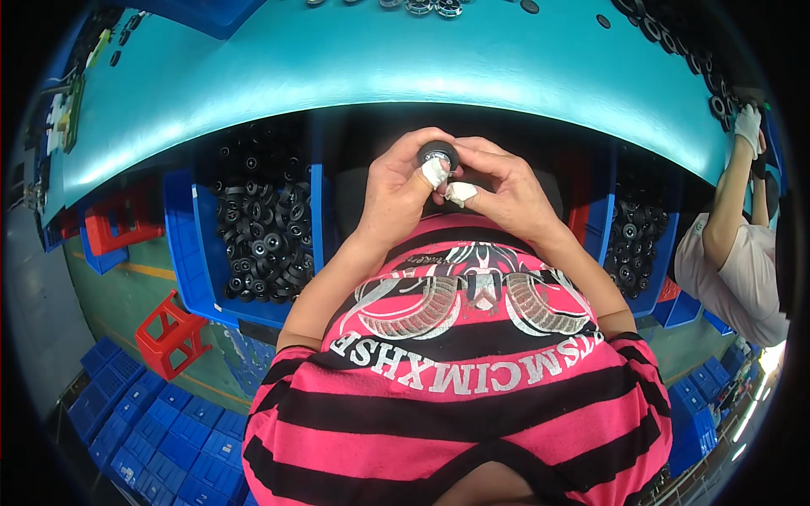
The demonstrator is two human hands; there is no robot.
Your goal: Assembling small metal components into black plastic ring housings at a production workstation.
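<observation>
A small black toy wheel (438, 152) with a silvery hub is held up in front of my chest, just below the table's near edge. My left hand (396, 184) is closed round its left side, the thumb pressing near the hub. From the other side my right hand (512, 187) grips it with bent fingers, its thumb just below the wheel. Both thumbs are wrapped in white tape or covers. Part of the wheel is hidden behind the fingers.
A turquoise table (363, 63) spans the front, with silvery hubs (434, 8) at its far side. Blue bins (196, 253) (597, 223) of black wheels flank me. A red stool (160, 333) stands left. At right, a co-worker's gloved hand (747, 126) is beside more wheels.
</observation>
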